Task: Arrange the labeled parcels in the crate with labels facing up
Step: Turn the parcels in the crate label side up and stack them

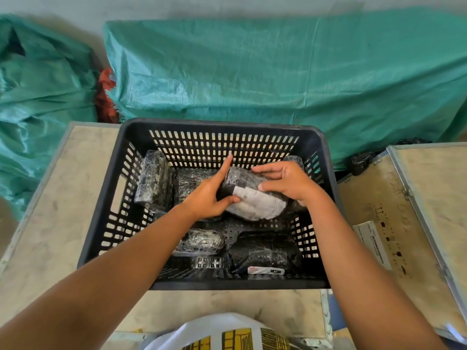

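Observation:
A black slotted crate (222,126) stands on a worn table. Inside it, my left hand (208,195) and my right hand (288,183) together hold a bubble-wrapped black parcel (255,198) with its white label facing up. Another wrapped parcel (154,183) leans on the crate's left wall. One more parcel (189,180) lies behind my left hand. Near the front lie a small wrapped parcel (199,242) and a dark parcel (265,251) whose label edge (265,270) shows on its front side.
Green woven sacks (278,72) are piled behind the table, with a red cloth (106,97) between them. A second table (417,210) at the right carries a white label strip (371,243). A white and yellow bag (235,334) sits at the bottom edge.

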A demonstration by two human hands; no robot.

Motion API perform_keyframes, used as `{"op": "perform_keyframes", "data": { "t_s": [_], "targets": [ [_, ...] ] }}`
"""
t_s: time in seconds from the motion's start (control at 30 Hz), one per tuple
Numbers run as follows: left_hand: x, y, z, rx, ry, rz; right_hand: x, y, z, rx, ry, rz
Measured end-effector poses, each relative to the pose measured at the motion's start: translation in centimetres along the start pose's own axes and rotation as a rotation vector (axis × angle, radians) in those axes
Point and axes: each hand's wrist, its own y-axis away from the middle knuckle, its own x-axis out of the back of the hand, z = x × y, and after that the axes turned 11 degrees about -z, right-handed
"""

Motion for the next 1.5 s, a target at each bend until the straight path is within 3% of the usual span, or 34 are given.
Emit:
{"op": "perform_keyframes", "data": {
  "t_s": [0.1,0.23,0.43,0.67,0.87,1.0,1.17,1.23,1.3,1.4,1.47,1.5],
  "targets": [
    [-0.2,-0.3,0.3,0.053,0.079,0.095,0.0,-0.3,0.5,0.099,-0.144,0.149],
    [-0.3,-0.2,0.4,0.178,0.189,0.207,-0.9,-1.0,1.2,0.149,-0.126,0.291],
    [-0.2,-0.9,-0.6,0.413,0.330,0.222,-2.9,-2.0,2.4,0.049,0.199,0.087],
    [-2.6,-2.5,-1.3,0.447,0.036,-0.111,-3.4,-3.8,4.9,-0.281,0.421,0.176],
    [-4.1,-3.5,-1.7,0.512,-0.203,-0.116,-4.6,-4.6,6.2,-0.444,0.527,0.146],
    [-6.1,-3.2,-1.9,0.529,-0.365,-0.233,-5.3,-5.0,7.3,-0.464,0.571,0.115],
    [-5.8,-3.2,-2.7,0.498,-0.674,-0.215,-5.8,-4.8,7.4,-0.460,0.809,0.129],
    [-5.4,-3.1,-3.3,0.498,-0.614,-0.255,-5.8,-4.5,6.0,-0.444,0.856,0.126],
    [-5.5,-2.8,-3.9,0.506,-0.579,-0.272,-5.3,-3.8,3.7,-0.315,0.821,0.226],
    [-5.6,-2.8,-3.9,0.516,-0.580,-0.260,-3.8,-2.1,0.2,-0.085,0.854,0.509],
    [-5.6,-2.9,-3.9,0.525,-0.573,-0.263,-2.7,-0.8,-0.6,-0.135,0.882,0.616],
    [-5.6,-2.9,-3.8,0.528,-0.575,-0.267,-2.5,-0.2,-0.7,-0.248,0.902,0.610]
  ]
}}
